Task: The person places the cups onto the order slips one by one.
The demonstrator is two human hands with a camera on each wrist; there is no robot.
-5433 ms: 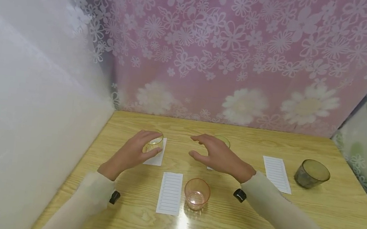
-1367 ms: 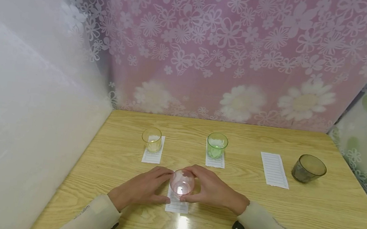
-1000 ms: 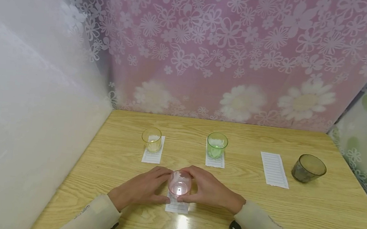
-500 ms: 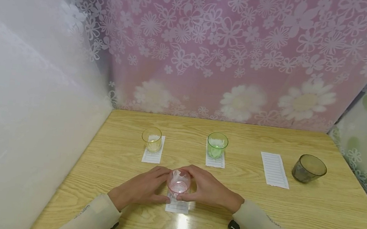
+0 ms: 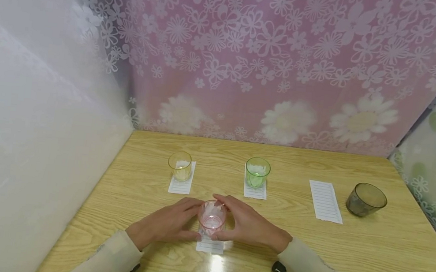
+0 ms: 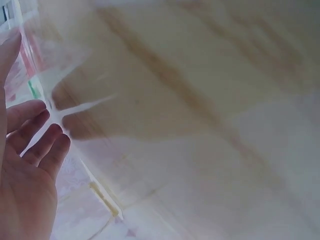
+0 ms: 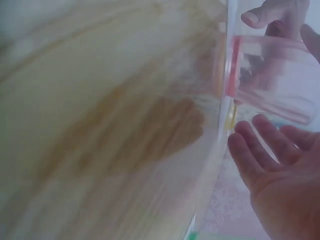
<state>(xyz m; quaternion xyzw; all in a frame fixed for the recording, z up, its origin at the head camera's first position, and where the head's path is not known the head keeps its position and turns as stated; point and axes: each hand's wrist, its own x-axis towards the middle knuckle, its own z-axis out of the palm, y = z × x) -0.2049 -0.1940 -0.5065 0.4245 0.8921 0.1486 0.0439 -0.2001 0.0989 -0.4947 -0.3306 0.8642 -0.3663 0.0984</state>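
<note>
A clear pink glass cup [image 5: 212,217] stands upright on a lined paper slip [image 5: 209,245] near the front of the table. My right hand [image 5: 252,224] curves loosely around its right side, index fingertip just behind the rim and thumb near the front. In the right wrist view, a gap shows between the relaxed fingers [image 7: 265,145] and the pink cup [image 7: 280,77]. On the other side my left hand [image 5: 165,221] lies with fingers loosely extended beside the cup and slip. The left wrist view shows its fingers [image 6: 30,120] apart and relaxed, nothing gripped.
Farther back, a yellow glass cup [image 5: 180,166] and a green one [image 5: 257,173] stand on lined slips. To the right, another slip [image 5: 325,202] lies beside a dark smoky cup [image 5: 367,200]. Patterned curtain walls [image 5: 249,68] enclose the wooden table [image 5: 294,166].
The pink cup has moved left and its slip right, so the cup now stands on it. My right hand took hold of the cup, shifted it slightly left, then loosened its fingers.
</note>
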